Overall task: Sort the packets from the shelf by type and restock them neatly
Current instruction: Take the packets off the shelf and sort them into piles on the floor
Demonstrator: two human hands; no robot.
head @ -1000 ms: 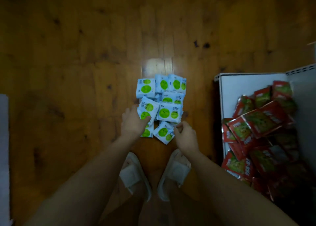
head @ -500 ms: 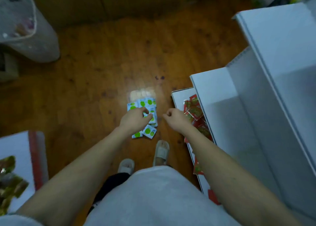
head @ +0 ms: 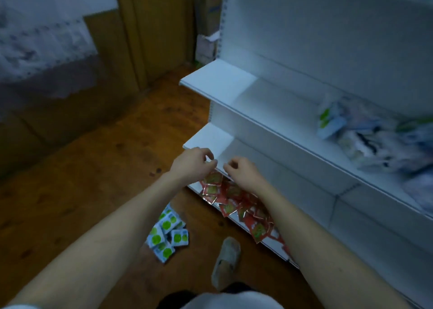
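Three white shelves (head: 246,102) stepping down at right, blurred pale packets (head: 375,140) heaped on the upper one. Red packets (head: 234,196) strewn along the bottom shelf; blue-and-green packets (head: 167,233) piled on the wooden floor (head: 82,180). Both forearms outstretched. Left hand (head: 193,164) and right hand (head: 241,171) raised above the red packets, fingers loosely curled, grasping nothing.

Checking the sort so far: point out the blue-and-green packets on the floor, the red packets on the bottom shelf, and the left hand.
blue-and-green packets (head: 166,233): head view, on a green circle near the pile's middle.
red packets (head: 232,192): head view, middle of the heap's visible part.
left hand (head: 191,163): head view, back of the hand.
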